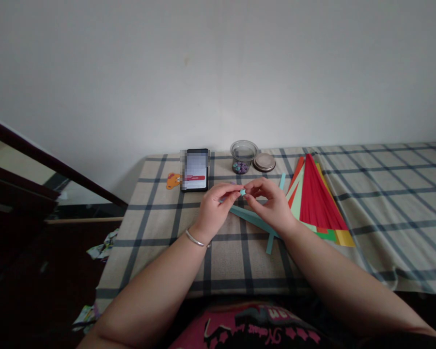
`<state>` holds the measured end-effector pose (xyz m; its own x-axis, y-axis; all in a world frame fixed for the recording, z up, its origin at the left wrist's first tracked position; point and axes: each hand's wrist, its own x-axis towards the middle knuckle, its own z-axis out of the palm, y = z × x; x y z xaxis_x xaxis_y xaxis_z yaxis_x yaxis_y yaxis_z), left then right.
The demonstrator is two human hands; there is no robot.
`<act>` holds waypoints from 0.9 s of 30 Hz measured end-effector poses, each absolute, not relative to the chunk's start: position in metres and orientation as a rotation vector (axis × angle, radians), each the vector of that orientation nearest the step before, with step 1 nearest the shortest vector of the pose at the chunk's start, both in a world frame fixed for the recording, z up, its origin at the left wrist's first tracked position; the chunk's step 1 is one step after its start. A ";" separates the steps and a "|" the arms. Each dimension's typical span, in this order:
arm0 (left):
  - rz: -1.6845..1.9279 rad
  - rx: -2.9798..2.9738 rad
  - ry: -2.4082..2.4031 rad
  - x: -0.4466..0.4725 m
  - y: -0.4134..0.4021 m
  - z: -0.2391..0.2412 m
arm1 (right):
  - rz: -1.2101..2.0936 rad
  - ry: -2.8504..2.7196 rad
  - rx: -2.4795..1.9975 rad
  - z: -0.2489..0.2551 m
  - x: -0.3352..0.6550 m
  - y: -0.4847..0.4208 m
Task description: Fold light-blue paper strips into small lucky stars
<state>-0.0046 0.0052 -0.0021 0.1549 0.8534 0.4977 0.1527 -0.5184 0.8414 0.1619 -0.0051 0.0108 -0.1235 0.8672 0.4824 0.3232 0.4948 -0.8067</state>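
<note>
Pink lettering on a dark shirt [254, 329] fills the bottom edge, pressed against the near edge of the bench [160, 232], which is covered in a beige cloth with dark checks. Two bare forearms reach forward over that edge, with open cloth between them and more to the left of the left arm, up to the left edge where the cloth drops to a dark floor with a few paper scraps [101, 249]. One thin silver bracelet [195, 239] sits on the left wrist. The left hand [212, 208] and right hand [272, 203] meet just above the middle of the bench, and each grip is pinched, thumb against forefinger, on one small folded teal paper bit [242, 192] held between them, clear of the cloth. Under the hands lie two teal paper strips [256, 222], crossing each other flat on the cloth. Just right of the right hand spreads one fan of paper strips [316, 198], red on top with pale green, orange, green and yellow showing at the sides; they overlap too much to count. Right of the fan the cloth runs wide and bare to the picture's edge. Farther back, near the far edge where the bench meets a plain pale wall, stand one phone [195, 169] with its screen lit, one orange bear sticker [173, 181] just left of it, one clear jar [243, 156] with small coloured pieces in the bottom, and one round lid [264, 162] lying just beside the jar.
</note>
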 end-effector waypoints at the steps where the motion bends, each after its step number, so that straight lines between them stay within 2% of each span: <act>1: 1.402 1.799 0.964 -0.004 0.005 -0.002 | 0.644 -1.688 -1.026 0.011 0.162 -0.005; 27: 1.387 1.814 0.942 -0.003 0.002 -0.002 | 0.798 -1.605 -1.049 0.007 0.160 -0.004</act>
<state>-0.0033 0.0015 -0.0018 0.1789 0.8484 0.4982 0.1499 -0.5240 0.8384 0.1602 -0.0040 0.0070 -0.1057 0.9156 0.3880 0.2434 0.4021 -0.8826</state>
